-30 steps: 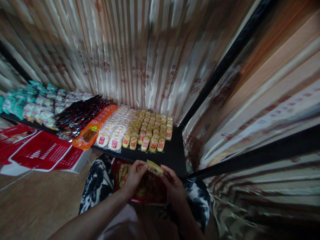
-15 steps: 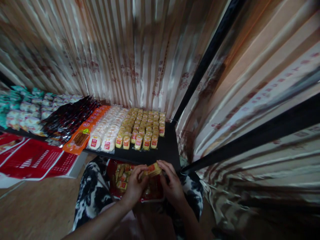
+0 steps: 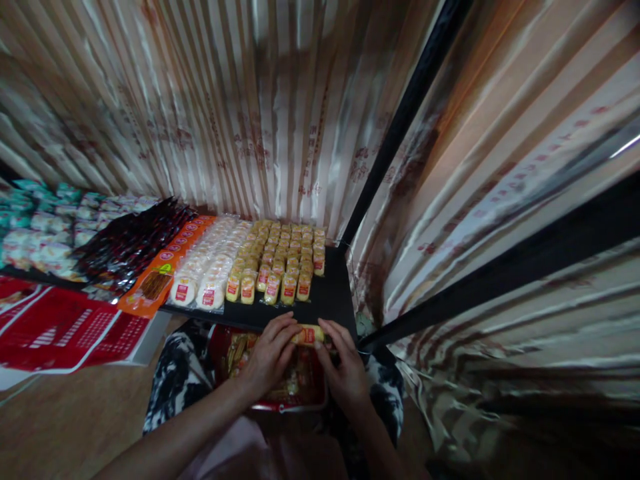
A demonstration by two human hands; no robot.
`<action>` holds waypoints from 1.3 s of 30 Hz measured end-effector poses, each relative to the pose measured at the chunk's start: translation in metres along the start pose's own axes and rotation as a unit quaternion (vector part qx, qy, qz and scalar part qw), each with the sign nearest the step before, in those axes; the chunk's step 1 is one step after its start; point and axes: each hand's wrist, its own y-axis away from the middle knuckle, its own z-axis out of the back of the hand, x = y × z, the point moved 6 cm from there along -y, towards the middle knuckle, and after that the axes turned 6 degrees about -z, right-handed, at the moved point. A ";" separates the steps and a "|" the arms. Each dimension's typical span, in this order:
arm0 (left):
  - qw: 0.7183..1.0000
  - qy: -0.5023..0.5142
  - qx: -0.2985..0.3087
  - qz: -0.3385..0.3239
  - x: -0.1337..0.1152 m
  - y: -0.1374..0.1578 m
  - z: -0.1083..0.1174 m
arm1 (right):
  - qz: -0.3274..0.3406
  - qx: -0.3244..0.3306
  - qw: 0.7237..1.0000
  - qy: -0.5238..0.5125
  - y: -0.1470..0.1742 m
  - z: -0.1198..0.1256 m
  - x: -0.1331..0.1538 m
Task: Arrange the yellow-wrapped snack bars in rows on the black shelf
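Observation:
Between my two hands is a small yellow wrapped snack pack with a red label. My left hand pinches its left end, and my right hand grips its right end with thumb and fingers. Below them, between my knees, sits a red basket holding many similar yellow packs; my hands and forearms hide part of it. Just beyond, rows of the same yellow snack packs stand on the black shelf.
Left of the yellow rows lie white round wrapped crackers, an orange packet, dark shiny packets and green-and-white packets. A red printed sheet hangs at the left. Black poles and a pleated curtain enclose the corner.
The yellow pack has turned in my fingers, so its red label now faces up more. My left hand has shifted slightly. The whole view has moved a little.

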 end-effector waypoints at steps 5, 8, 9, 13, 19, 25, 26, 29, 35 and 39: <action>0.981 -0.036 0.144 -0.121 -0.018 -0.023 0.013 | 0.054 0.040 0.995 0.078 -0.004 -0.006 0.004; 0.966 -0.059 0.198 -0.156 -0.022 -0.035 0.012 | 0.052 0.021 0.994 0.098 -0.006 -0.006 0.001; 0.964 -0.069 0.201 -0.158 -0.022 -0.039 0.010 | 0.044 0.008 0.994 0.098 -0.007 -0.006 -0.001; 0.981 -0.094 0.124 -0.120 -0.015 -0.058 -0.003 | -0.027 -0.064 0.995 0.071 -0.016 -0.006 -0.013; 0.997 -0.029 -0.024 0.060 0.008 -0.070 -0.036 | -0.166 -0.162 0.973 0.003 -0.044 -0.010 -0.041; 0.986 0.093 -0.029 0.138 0.025 -0.079 -0.080 | -0.181 -0.186 0.966 0.012 -0.084 -0.008 -0.060; 0.981 0.109 -0.034 0.155 0.029 -0.082 -0.085 | -0.164 -0.184 0.969 0.015 -0.090 -0.008 -0.060; 0.964 0.139 -0.048 0.221 0.044 -0.091 -0.098 | -0.124 -0.179 0.976 0.019 -0.108 -0.011 -0.063; 0.956 0.146 -0.041 0.252 0.064 -0.101 -0.118 | -0.112 -0.184 0.976 0.044 -0.132 -0.024 -0.079; 0.957 0.138 -0.041 0.252 0.064 -0.100 -0.119 | -0.099 -0.166 0.981 0.026 -0.138 -0.029 -0.084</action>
